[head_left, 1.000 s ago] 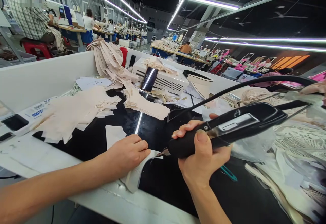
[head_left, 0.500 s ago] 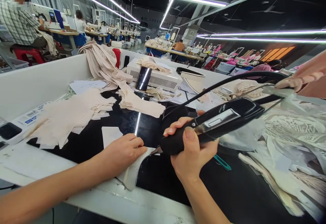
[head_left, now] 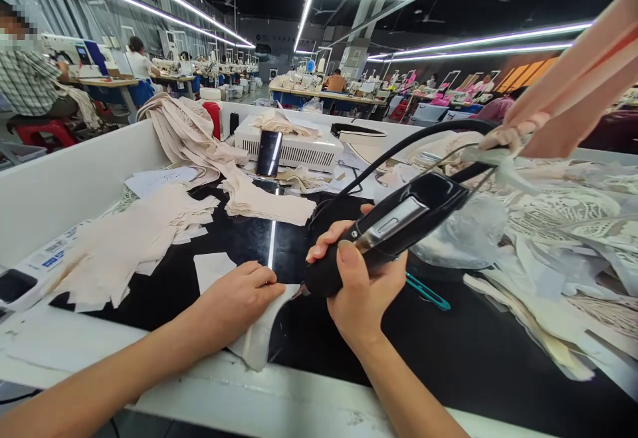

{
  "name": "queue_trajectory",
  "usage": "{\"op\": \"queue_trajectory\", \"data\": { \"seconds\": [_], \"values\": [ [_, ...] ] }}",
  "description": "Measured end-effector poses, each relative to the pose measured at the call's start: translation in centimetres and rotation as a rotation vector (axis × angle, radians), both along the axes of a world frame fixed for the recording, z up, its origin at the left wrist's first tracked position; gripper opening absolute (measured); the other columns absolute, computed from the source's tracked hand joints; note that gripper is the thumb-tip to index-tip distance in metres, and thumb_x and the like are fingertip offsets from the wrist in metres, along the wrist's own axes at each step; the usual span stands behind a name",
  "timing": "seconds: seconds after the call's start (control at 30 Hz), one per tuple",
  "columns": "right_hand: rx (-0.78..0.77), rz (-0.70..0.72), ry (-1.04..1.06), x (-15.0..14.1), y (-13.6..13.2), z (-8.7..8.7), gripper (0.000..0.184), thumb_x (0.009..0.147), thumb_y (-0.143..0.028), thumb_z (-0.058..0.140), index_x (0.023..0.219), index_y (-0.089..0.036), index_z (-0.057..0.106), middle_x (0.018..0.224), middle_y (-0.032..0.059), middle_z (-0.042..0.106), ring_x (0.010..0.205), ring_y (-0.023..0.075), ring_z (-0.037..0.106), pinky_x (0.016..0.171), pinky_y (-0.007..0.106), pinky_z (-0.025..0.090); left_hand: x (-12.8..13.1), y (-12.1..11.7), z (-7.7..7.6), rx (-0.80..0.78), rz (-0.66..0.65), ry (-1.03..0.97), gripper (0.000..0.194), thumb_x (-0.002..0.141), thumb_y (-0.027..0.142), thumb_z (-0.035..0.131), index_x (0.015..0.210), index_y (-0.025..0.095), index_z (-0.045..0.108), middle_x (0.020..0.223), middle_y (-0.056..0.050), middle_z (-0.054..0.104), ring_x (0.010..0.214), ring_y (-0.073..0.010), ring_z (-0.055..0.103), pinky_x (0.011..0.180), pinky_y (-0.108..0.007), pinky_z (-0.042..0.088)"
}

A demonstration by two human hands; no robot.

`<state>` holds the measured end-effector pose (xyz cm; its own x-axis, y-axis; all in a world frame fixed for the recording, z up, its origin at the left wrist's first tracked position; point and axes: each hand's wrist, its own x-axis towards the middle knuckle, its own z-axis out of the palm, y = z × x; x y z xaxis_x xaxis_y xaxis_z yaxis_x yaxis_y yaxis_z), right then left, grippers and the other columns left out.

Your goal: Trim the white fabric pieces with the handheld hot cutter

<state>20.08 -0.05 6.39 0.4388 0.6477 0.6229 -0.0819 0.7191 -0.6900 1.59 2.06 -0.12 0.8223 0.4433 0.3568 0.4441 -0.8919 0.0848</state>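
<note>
My left hand (head_left: 236,305) lies on a pale, curved fabric piece (head_left: 259,341) near the table's front edge, its fingers bent and pressed together, holding the piece down. My right hand (head_left: 366,292) is wrapped round a thick black corded hand tool (head_left: 386,225) with a silver lever along its side. The tool slants down to the left. Its small metal tip (head_left: 299,290) meets the fabric's right edge, just beyond my left fingertips. Whether the tip touches the cloth or sits just over it, I cannot tell. Another white piece (head_left: 212,268) lies partly under my left hand.
Stacks of cut beige fabric (head_left: 134,238) lie left, with a second stack (head_left: 266,202) ahead. A phone (head_left: 269,153) leans on a white vented box (head_left: 299,142). A teal clip (head_left: 428,292) and lace pieces (head_left: 578,232) lie right. A pink cloth strip (head_left: 563,92) holds up the tool's cable.
The whole view has shifted slightly, and more of the pink cloth strip shows at upper right. Both hands keep their hold, with the tool tip still at the fabric's edge.
</note>
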Motion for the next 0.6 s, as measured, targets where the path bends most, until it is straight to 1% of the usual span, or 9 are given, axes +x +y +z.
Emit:
{"op": "queue_trajectory", "data": {
  "seconds": [0.1, 0.23, 0.33, 0.47, 0.6],
  "values": [
    [0.03, -0.006, 0.007, -0.1, 0.3, 0.0, 0.029, 0.086, -0.023, 0.082, 0.104, -0.027, 0.06, 0.079, -0.0086, 0.074, 0.053, 0.0109, 0.067, 0.051, 0.024, 0.061, -0.1, 0.1, 0.0, 0.004, -0.013, -0.016, 0.028, 0.106, 0.002, 0.06, 0.126, 0.016, 0.072, 0.11, -0.007, 0.071, 0.099, -0.0231, 0.067, 0.092, -0.036, 0.063],
    [0.044, -0.006, 0.018, -0.3, 0.4, 0.0, 0.028, 0.087, -0.02, 0.081, 0.105, -0.028, 0.061, 0.078, -0.0088, 0.073, 0.054, 0.01, 0.067, 0.053, 0.023, 0.062, -0.3, 0.1, 0.1, 0.053, -0.05, -0.065, 0.028, 0.106, 0.001, 0.057, 0.127, 0.016, 0.07, 0.107, -0.007, 0.07, 0.098, -0.0238, 0.068, 0.09, -0.036, 0.063],
    [0.042, -0.006, 0.029, -0.4, 0.5, 0.0, 0.028, 0.086, -0.019, 0.081, 0.104, -0.028, 0.061, 0.079, -0.0089, 0.074, 0.055, 0.0099, 0.068, 0.054, 0.022, 0.063, -0.3, 0.0, 0.7, 0.093, -0.079, -0.089, 0.023, 0.111, 0.004, 0.052, 0.119, 0.015, 0.071, 0.105, -0.008, 0.071, 0.097, -0.0235, 0.069, 0.092, -0.038, 0.063],
    [0.036, -0.015, 0.018, -0.4, 0.6, 0.0, 0.027, 0.086, -0.022, 0.082, 0.101, -0.028, 0.059, 0.079, -0.0087, 0.073, 0.055, 0.0101, 0.068, 0.054, 0.023, 0.063, 0.0, 0.0, 1.6, 0.071, -0.104, -0.112, 0.027, 0.116, 0.01, 0.045, 0.11, 0.016, 0.071, 0.1, -0.006, 0.073, 0.093, -0.0213, 0.07, 0.093, -0.038, 0.063],
    [0.031, -0.033, 0.013, -0.5, 0.8, -0.1, 0.029, 0.085, -0.023, 0.082, 0.099, -0.028, 0.057, 0.078, -0.0088, 0.073, 0.055, 0.0103, 0.067, 0.053, 0.023, 0.063, 0.2, 0.3, 1.6, 0.053, -0.128, -0.094, 0.028, 0.117, 0.012, 0.046, 0.108, 0.018, 0.072, 0.098, -0.005, 0.074, 0.092, -0.0202, 0.071, 0.098, -0.039, 0.062]
  ]
}}
